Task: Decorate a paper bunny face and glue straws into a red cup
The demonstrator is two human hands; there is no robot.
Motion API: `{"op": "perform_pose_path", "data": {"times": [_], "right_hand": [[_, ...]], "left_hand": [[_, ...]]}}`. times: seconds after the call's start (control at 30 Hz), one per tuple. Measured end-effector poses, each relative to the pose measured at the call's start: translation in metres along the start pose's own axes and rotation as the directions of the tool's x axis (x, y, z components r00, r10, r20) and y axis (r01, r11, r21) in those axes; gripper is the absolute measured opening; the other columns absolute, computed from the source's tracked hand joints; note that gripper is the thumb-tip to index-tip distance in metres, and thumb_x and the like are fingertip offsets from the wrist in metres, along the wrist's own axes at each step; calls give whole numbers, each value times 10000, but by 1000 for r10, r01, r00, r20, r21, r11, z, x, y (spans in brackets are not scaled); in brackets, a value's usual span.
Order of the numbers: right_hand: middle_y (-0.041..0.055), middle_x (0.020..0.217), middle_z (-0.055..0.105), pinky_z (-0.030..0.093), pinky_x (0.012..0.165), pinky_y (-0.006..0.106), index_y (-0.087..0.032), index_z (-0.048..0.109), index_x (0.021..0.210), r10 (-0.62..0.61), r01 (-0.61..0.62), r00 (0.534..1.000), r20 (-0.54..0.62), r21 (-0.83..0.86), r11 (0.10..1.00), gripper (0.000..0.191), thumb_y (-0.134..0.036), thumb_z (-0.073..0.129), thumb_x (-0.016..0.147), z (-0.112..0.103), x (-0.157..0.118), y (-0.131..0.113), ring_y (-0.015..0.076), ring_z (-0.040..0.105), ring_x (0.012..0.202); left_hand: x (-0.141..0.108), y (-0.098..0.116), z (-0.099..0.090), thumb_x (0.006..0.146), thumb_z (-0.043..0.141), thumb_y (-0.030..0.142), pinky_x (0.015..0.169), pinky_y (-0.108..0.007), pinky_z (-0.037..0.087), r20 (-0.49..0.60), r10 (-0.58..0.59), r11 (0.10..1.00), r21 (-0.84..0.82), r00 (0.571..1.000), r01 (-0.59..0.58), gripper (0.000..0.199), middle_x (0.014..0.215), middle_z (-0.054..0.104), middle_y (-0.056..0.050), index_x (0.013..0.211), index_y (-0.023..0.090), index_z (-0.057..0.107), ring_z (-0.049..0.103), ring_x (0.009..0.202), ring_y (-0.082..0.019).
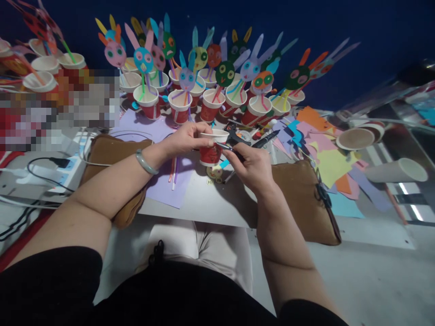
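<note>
My left hand (189, 136) grips a red paper cup (210, 156) with a white rim, thumb and fingers closed at its upper edge. The cup stands nearly upright over the table. In my right hand (253, 165) is a thin, metal-tipped tool (223, 146) with a dark handle, mostly hidden by the fingers. Its tip is at the cup's side, just below the rim; whether it is scissors or a knife I cannot tell. Under the cup lies a pale yellow round paper piece (215, 173).
Several red cups (180, 108) with paper rabbit heads on straws line the back. Brown leather pads (301, 199) flank the work spot. Coloured paper scraps (326, 154) lie at right, purple paper (166, 190) at left. A power strip (64, 172) with cables is far left.
</note>
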State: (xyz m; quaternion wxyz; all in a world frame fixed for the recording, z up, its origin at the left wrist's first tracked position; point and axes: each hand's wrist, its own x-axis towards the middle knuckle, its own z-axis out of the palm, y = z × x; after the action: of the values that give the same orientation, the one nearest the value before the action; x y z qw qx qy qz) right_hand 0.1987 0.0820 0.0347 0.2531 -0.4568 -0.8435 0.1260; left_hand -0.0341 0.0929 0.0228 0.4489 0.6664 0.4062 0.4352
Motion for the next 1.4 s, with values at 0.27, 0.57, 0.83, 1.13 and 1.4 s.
{"op": "perform_pose_path", "data": {"times": [0.27,0.57,0.83,1.13,1.4], "right_hand": [[-35,561,420,310,541,258,-201,536,650,31,-71,995,95,448,891,584,-725,500,907,3,6,2,104,367,554],[-31,573,422,329,552,276,-216,537,699,135,-78,981,-137,358,930,560,-739,494,897,11,8,7,118,393,545],[20,625,559,321,587,286,-200,630,807,24,-39,975,-220,-63,997,514,-645,427,965,18,0,3,146,471,574],[67,687,630,309,604,300,-195,654,888,30,-74,981,-192,-229,971,516,-610,368,1000,21,-2,-4,192,545,646],[94,773,684,290,609,311,-187,652,925,64,-99,987,-150,-243,965,509,-604,370,1004,20,-3,-6,210,587,702]], "left_hand": [[-1,4,2,720,822,480,733,-292,506,18,-49,987,-149,999,51,353,861,670,-29,792,159,696,647,804,-146],[-2,2,3,711,830,450,621,-251,503,-51,-127,969,-220,991,113,351,808,716,-23,862,153,717,652,705,-132],[-2,-5,6,739,806,507,635,-254,517,-105,-101,985,-152,989,84,390,792,715,-19,866,162,676,681,723,-143],[-4,-2,15,703,834,487,591,-244,458,-155,-114,979,-188,981,84,397,693,622,15,733,178,587,578,632,-106],[-4,-2,20,736,794,453,588,-248,409,-219,-31,998,-55,975,20,343,735,610,11,730,183,582,542,657,-107]]}}
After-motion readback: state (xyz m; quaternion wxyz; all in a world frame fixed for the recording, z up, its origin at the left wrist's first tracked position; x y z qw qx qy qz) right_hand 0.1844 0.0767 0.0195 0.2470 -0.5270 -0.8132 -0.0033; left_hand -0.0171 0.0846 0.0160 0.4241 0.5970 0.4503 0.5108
